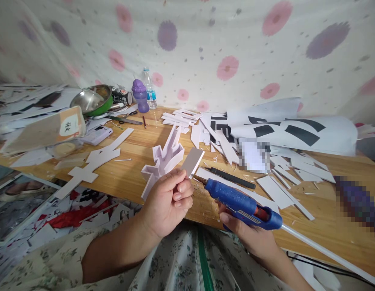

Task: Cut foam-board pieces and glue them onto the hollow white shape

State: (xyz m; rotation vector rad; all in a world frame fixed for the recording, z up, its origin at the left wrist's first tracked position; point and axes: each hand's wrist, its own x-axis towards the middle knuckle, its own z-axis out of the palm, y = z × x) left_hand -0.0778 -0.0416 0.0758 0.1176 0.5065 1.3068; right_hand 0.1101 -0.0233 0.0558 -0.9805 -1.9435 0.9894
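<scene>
Between the thumb and fingers of my left hand [170, 200] a small white rectangular board piece [193, 160] is pinched and held up. My right hand [250, 234] grips a blue hot glue gun [232, 198], with a long glue stick [329, 254] sticking out of its back. The gun's nozzle points left, close to the lower edge of the board piece; whether they touch I cannot tell. Just behind my left hand, a white walled character shape [164, 155] stands on the wooden table [135, 139]. A flat white cut-out character [93, 163] lies to its left.
A black craft knife [231, 178] lies behind the glue gun. White strips [281, 192] and a rolled printed sheet [296, 131] cover the right side. A purple cup [140, 97], a water bottle [150, 91] and a green-sided pan [99, 107] stand at the back left.
</scene>
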